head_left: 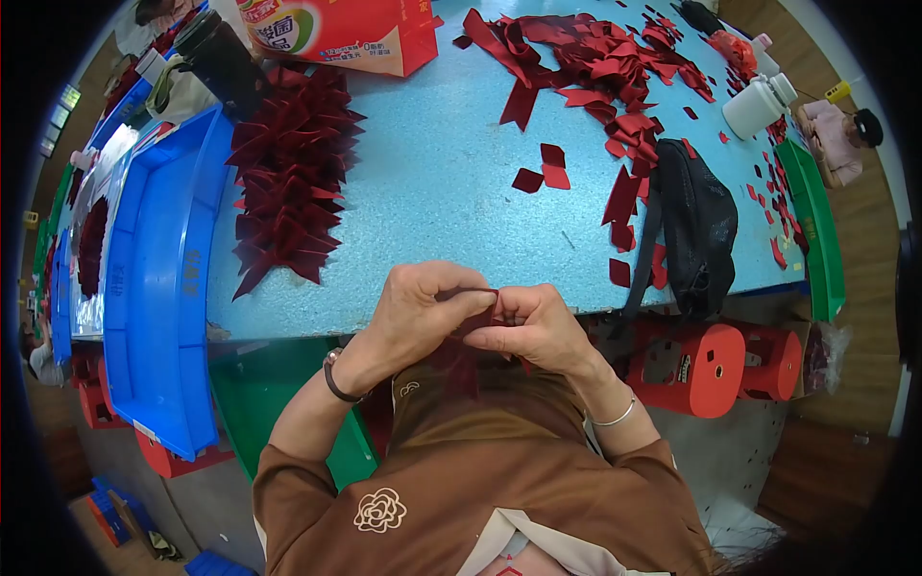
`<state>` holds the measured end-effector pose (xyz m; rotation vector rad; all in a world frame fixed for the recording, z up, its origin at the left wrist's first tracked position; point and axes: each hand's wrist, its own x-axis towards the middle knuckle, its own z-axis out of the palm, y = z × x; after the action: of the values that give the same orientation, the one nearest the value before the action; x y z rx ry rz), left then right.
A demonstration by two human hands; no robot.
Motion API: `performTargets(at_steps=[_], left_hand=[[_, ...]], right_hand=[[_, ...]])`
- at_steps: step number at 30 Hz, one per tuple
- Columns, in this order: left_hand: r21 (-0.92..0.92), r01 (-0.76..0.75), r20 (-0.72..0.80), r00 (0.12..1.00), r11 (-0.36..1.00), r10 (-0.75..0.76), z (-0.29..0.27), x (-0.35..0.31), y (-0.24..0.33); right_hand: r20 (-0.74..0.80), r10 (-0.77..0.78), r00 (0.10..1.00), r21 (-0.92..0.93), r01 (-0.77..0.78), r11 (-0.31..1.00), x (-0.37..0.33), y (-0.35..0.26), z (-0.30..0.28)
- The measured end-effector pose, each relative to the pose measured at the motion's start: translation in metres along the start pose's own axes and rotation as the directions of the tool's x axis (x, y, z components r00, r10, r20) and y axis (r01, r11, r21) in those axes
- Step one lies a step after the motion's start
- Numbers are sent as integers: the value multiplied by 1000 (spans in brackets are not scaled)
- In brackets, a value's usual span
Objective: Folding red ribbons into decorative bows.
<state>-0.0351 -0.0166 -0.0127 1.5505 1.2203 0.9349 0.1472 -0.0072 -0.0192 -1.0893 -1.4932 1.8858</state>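
Just off the table's near edge, my left hand and my right hand meet in front of my body. Fingers of both are closed on a dark red piece of fabric, pinched at its top and hanging below the fingers. Part of the fabric is hidden by the hands. On the blue table to the left lies a long stack of folded dark red fabric pieces with pointed ends. Loose red fabric strips lie heaped at the far right, with small scraps nearer.
A blue tray stands left, with a dark tumbler and a red printed bag behind. Right are a black pouch, a white bottle and a green tray. Red stools stand below the table. Other people sit far off.
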Motion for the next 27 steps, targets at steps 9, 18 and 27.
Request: performTargets(at_steps=[9,18,27], left_hand=[[-409,103,-117,980,907,-164,-12,17,-6],[-467,293,112,956,834,-272,0,-2,-1],[30,-57,-117,991,998,61,17,1,0]], right_hand=[[-1,-15,1000,126,15,992,0,12,-15],[-20,-27,999,107,29,994,0,7,-10],[38,13,999,60,-16,998,0,14,-16]])
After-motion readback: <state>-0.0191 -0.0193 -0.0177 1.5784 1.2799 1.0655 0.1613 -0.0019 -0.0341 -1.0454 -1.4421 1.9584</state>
